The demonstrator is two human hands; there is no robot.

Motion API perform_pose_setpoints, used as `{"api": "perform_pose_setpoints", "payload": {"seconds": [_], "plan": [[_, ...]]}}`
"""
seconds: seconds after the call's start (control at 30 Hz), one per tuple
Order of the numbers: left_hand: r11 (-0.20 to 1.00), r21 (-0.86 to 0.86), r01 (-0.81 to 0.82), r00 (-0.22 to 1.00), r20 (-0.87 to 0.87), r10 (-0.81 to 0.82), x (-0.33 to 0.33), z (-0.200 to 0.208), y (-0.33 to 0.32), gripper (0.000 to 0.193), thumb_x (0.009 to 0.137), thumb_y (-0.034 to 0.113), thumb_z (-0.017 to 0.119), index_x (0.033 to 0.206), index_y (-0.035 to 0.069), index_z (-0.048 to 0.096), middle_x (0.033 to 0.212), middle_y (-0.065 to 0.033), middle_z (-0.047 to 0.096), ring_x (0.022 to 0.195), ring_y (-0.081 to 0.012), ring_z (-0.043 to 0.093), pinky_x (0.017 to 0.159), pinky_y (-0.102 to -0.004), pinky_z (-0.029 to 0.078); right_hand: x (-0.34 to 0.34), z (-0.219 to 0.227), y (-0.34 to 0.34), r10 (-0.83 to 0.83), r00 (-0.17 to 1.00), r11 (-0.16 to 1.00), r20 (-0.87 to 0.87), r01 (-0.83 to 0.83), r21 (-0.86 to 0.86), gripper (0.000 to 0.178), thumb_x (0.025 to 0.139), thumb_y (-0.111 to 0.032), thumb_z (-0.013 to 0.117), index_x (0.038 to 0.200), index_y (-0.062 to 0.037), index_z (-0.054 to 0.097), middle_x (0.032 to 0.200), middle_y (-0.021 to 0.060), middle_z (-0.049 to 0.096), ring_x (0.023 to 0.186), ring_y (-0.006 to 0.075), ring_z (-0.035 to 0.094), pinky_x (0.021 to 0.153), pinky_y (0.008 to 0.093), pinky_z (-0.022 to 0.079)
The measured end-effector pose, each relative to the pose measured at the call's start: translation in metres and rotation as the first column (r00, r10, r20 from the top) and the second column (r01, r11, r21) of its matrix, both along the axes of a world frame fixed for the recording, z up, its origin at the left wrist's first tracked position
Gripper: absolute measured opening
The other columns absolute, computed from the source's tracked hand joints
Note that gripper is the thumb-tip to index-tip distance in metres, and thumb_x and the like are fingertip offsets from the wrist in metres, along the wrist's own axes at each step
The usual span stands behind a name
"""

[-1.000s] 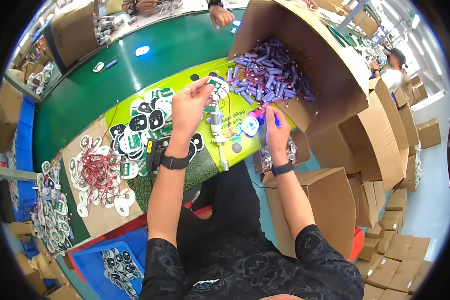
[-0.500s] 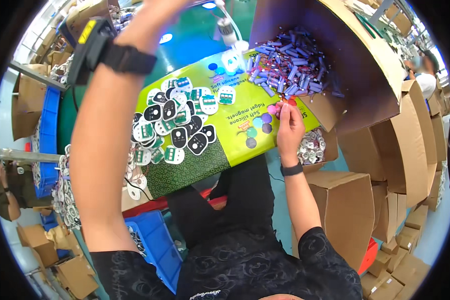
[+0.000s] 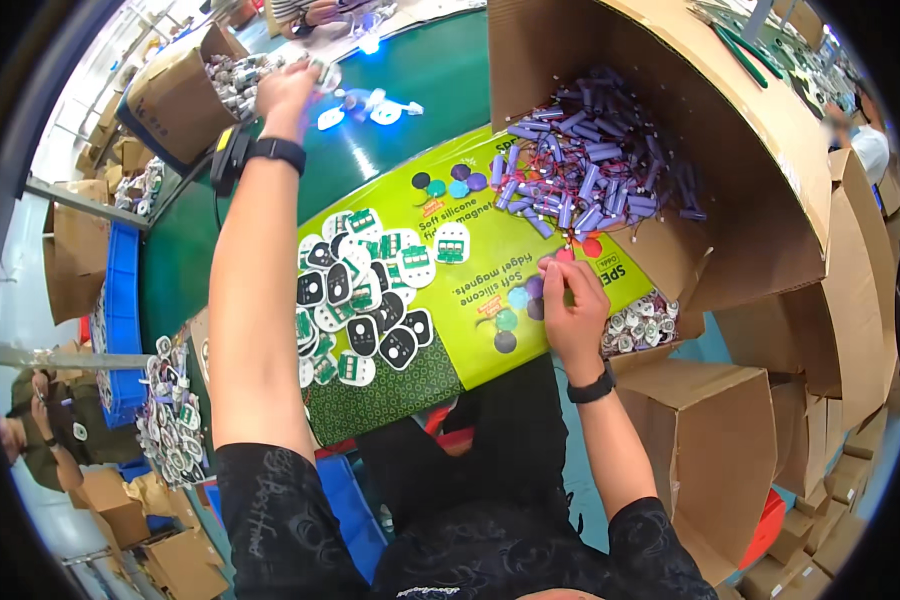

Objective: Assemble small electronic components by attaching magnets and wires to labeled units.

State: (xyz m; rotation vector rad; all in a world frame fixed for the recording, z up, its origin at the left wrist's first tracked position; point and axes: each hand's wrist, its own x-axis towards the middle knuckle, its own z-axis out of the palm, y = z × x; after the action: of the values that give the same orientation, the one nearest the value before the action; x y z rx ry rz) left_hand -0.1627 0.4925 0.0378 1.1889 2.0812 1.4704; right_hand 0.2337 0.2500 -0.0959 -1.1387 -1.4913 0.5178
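My left hand is stretched far out to the back left, beside a cardboard box of white wired parts. Its fingers are closed around a blurred whitish thing that I cannot make out. On the belt just right of it lie white parts under a bluish glare. My right hand is pinched over the printed green sheet, at the near edge of a heap of purple cylindrical batteries with red wires. A thin red wire shows by its fingertips; what they pinch is too small to tell.
White oval parts with green circuit boards are piled on the sheet's left half. A large cardboard box encloses the batteries. White parts fill a box at right. Blue bins stand at left, and other people work nearby.
My left hand, earlier cut off by the top edge, is now fully visible at the back left. White lit parts have shifted left onto the belt. My right hand keeps its pinch by the batteries.
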Motion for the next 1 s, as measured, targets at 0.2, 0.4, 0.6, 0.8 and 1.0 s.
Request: {"api": "perform_pose_setpoints", "payload": {"seconds": [0.2, 0.4, 0.6, 0.8, 1.0], "plan": [[0.987, 0.040, -0.158, 0.973, 0.175, 0.148, -0.032, -0.041, -0.037, 0.026, 0.086, 0.006, 0.074, 0.112, -0.001, 0.074, 0.101, -0.0119, 0.074, 0.082, -0.0185, 0.073, 0.068, -0.0312, 0.065, -0.002, 0.008, 0.001, 0.018, 0.999, 0.999, 0.041, -0.020, 0.045, 0.006, 0.091, -0.004, 0.066, 0.093, 0.0007, 0.070, 0.089, 0.0125, 0.070, 0.079, 0.0273, 0.068, 0.071, 0.0343, 0.053], [0.987, -0.038, -0.156, 0.956, 0.247, 0.160, -0.022, -0.050, -0.062, 0.029, 0.092, 0.006, 0.071, 0.120, -0.001, 0.069, 0.107, -0.0106, 0.073, 0.088, -0.0177, 0.073, 0.073, -0.0286, 0.063, 0.001, 0.005, 0.002, 0.017, 0.997, 0.999, 0.077, -0.020, 0.040, 0.006, 0.090, -0.003, 0.067, 0.093, 0.0010, 0.069, 0.089, 0.0128, 0.069, 0.077, 0.0269, 0.067, 0.070, 0.0337, 0.053], [0.988, -0.012, -0.156, 0.966, 0.206, 0.155, -0.034, -0.049, -0.063, 0.024, 0.089, 0.007, 0.073, 0.112, 0.001, 0.075, 0.103, -0.0110, 0.075, 0.084, -0.0160, 0.073, 0.067, -0.0275, 0.063, -0.004, 0.005, 0.002, 0.020, 0.995, 0.998, 0.099, -0.026, 0.063, 0.005, 0.090, -0.003, 0.067, 0.092, 0.0009, 0.069, 0.088, 0.0130, 0.068, 0.076, 0.0267, 0.067, 0.070, 0.0334, 0.053], [0.986, -0.021, -0.164, 0.966, 0.201, 0.165, -0.028, -0.051, -0.067, 0.023, 0.088, 0.007, 0.073, 0.110, 0.001, 0.075, 0.101, -0.0103, 0.075, 0.082, -0.0148, 0.073, 0.066, -0.0268, 0.063, -0.003, 0.004, 0.001, 0.016, 0.995, 0.998, 0.098, -0.022, 0.061, 0.005, 0.090, -0.003, 0.067, 0.091, 0.0009, 0.069, 0.087, 0.0129, 0.068, 0.075, 0.0264, 0.067, 0.069, 0.0333, 0.053], [0.987, -0.020, -0.158, 0.967, 0.197, 0.159, -0.028, -0.055, -0.065, 0.022, 0.088, 0.008, 0.074, 0.109, 0.001, 0.076, 0.099, -0.0101, 0.075, 0.081, -0.0146, 0.073, 0.065, -0.0264, 0.063, -0.004, 0.006, 0.001, 0.029, 0.995, 0.998, 0.095, -0.034, 0.060, 0.005, 0.090, -0.003, 0.067, 0.091, 0.0009, 0.069, 0.086, 0.0127, 0.068, 0.073, 0.0257, 0.066, 0.067, 0.0330, 0.053]]}}
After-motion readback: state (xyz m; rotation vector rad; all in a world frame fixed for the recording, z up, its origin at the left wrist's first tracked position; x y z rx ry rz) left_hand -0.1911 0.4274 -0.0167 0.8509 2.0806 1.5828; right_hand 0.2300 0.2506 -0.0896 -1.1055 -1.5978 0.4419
